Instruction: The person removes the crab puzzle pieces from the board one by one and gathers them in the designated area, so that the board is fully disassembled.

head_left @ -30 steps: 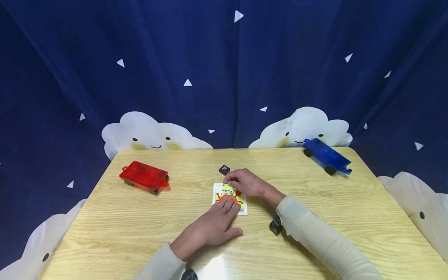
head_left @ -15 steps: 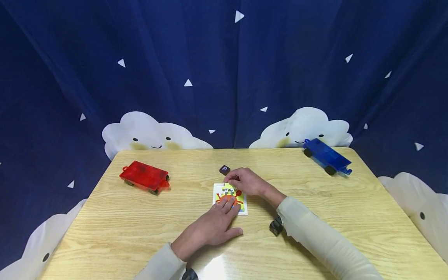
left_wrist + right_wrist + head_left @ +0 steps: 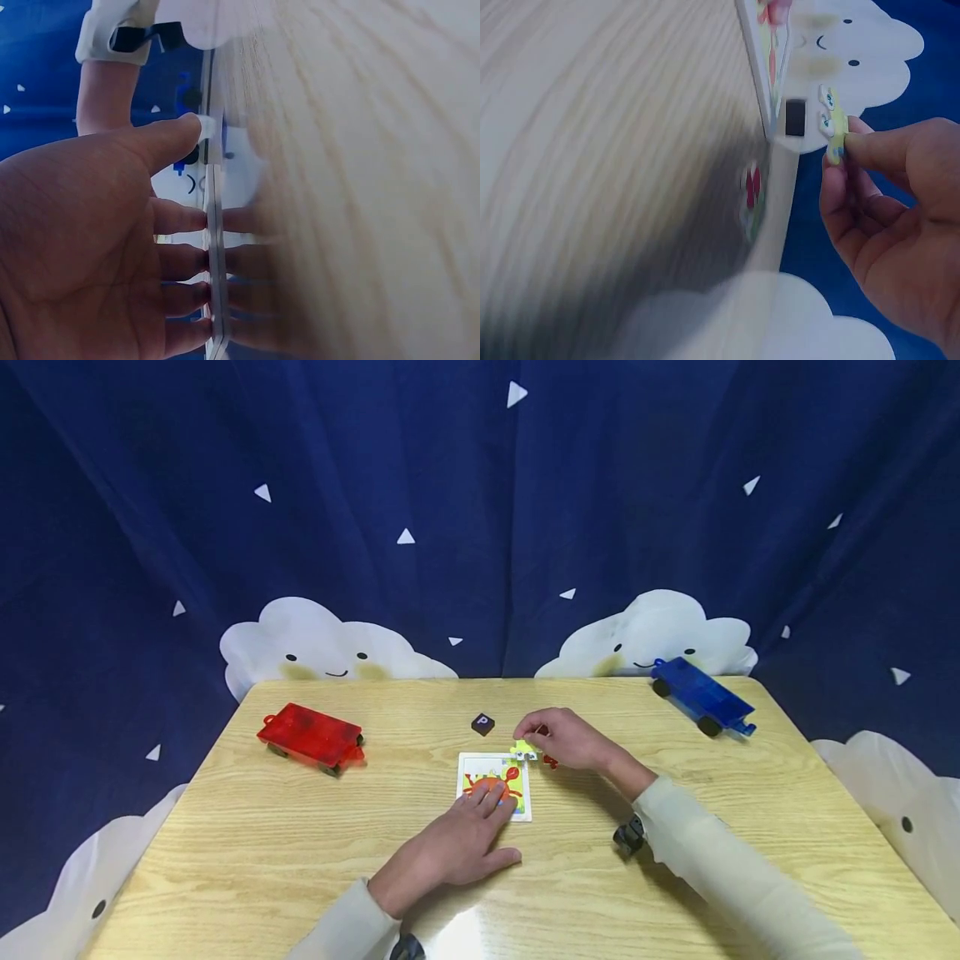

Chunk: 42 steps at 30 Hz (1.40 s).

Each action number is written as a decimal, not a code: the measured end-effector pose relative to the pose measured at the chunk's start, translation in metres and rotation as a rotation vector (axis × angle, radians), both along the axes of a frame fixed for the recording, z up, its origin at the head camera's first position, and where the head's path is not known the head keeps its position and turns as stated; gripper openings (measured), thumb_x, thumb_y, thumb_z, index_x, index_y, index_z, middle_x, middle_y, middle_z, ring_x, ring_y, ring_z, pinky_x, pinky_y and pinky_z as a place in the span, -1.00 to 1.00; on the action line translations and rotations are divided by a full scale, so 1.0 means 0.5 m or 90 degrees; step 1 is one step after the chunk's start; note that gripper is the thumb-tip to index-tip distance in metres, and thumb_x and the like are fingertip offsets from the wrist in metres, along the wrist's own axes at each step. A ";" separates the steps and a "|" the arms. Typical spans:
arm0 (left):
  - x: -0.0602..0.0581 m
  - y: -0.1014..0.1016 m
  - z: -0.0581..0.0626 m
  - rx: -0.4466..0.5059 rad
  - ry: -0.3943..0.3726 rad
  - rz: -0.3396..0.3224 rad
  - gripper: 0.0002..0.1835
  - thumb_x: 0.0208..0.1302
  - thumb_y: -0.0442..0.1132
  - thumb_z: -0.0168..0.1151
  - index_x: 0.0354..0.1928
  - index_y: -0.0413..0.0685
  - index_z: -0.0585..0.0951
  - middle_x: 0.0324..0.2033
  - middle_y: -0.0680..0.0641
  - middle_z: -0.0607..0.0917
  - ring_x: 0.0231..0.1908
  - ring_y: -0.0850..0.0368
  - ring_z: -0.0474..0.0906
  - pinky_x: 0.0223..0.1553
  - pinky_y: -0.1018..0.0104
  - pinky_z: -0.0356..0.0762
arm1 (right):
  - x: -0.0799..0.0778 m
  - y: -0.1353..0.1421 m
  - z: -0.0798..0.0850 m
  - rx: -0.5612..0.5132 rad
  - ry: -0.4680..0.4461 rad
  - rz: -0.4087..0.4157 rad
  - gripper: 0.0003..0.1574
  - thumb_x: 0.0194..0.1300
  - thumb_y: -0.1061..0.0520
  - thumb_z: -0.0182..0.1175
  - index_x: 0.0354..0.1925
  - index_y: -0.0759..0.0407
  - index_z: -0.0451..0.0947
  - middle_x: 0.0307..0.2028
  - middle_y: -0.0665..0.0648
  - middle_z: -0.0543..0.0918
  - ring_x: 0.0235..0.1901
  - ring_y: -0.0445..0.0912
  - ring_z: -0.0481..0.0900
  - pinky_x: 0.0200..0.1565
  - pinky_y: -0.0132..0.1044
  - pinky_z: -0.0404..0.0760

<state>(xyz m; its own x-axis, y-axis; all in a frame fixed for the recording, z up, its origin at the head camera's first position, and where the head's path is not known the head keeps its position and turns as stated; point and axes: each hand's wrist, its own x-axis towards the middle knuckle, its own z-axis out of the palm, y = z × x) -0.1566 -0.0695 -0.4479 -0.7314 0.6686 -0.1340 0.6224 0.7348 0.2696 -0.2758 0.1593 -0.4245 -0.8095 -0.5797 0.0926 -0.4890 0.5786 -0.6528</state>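
A small crab jigsaw puzzle [image 3: 512, 783] sits in a white frame [image 3: 459, 777] on the table. My left hand [image 3: 463, 845] lies over its lower part, with straight fingertips [image 3: 187, 262] resting on the puzzle and hiding some of the crab. Just beyond the frame's upper right corner, my right hand [image 3: 576, 740] pinches a yellow puzzle piece [image 3: 523, 750] printed with two eyes. The right wrist view shows this puzzle piece [image 3: 834, 124] between thumb and index finger, raised off the table. Below the right hand lies another puzzle piece [image 3: 551, 762] with red on it.
Behind the puzzle is a small black tile [image 3: 483, 723] marked P. A red toy wagon [image 3: 311, 735] stands at the left, and a blue toy wagon [image 3: 701, 692] at the far right. A dark blue curtain [image 3: 480, 527] with clouds hangs behind the wooden table [image 3: 300, 843].
My right hand has moved right, lifting the yellow puzzle piece out of the puzzle's top and uncovering the red piece on the table. My left hand has stayed on the puzzle.
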 end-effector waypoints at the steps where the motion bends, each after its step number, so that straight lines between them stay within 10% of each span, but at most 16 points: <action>1: 0.000 0.000 0.001 -0.002 0.001 0.000 -0.21 0.54 0.23 0.03 0.57 -0.15 0.26 0.55 -0.26 0.16 0.55 -0.14 0.01 0.47 -0.03 0.10 | 0.000 0.008 0.003 0.006 0.006 0.001 -0.80 0.50 0.33 0.17 -0.09 0.24 0.73 -0.20 0.11 0.75 -0.31 -0.14 0.54 -0.18 -0.20 0.56; 21: 0.001 0.001 -0.001 -0.009 0.014 0.001 -0.21 0.53 0.23 0.04 0.56 -0.15 0.27 0.55 -0.26 0.18 0.55 -0.14 0.03 0.47 -0.03 0.13 | -0.012 0.180 -0.001 0.077 -0.059 -0.053 -0.79 0.50 0.37 0.12 -0.18 0.23 0.69 -0.31 0.07 0.68 -0.36 -0.08 0.51 -0.28 -0.24 0.53; 42: 0.001 0.004 0.001 -0.016 0.022 -0.001 -0.22 0.53 0.22 0.05 0.56 -0.15 0.28 0.54 -0.26 0.20 0.54 -0.12 0.04 0.46 -0.01 0.14 | -0.023 0.204 -0.052 0.094 -0.071 -0.105 -0.77 0.48 0.37 0.13 -0.21 0.16 0.69 -0.31 0.03 0.66 -0.30 -0.07 0.49 -0.20 -0.20 0.50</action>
<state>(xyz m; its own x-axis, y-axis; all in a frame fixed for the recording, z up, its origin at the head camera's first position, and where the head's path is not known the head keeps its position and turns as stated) -0.1562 -0.0676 -0.4475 -0.7352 0.6661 -0.1257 0.6316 0.7405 0.2296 -0.2872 0.2613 -0.4504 -0.8950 -0.4392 -0.0782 -0.3096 0.7378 -0.5998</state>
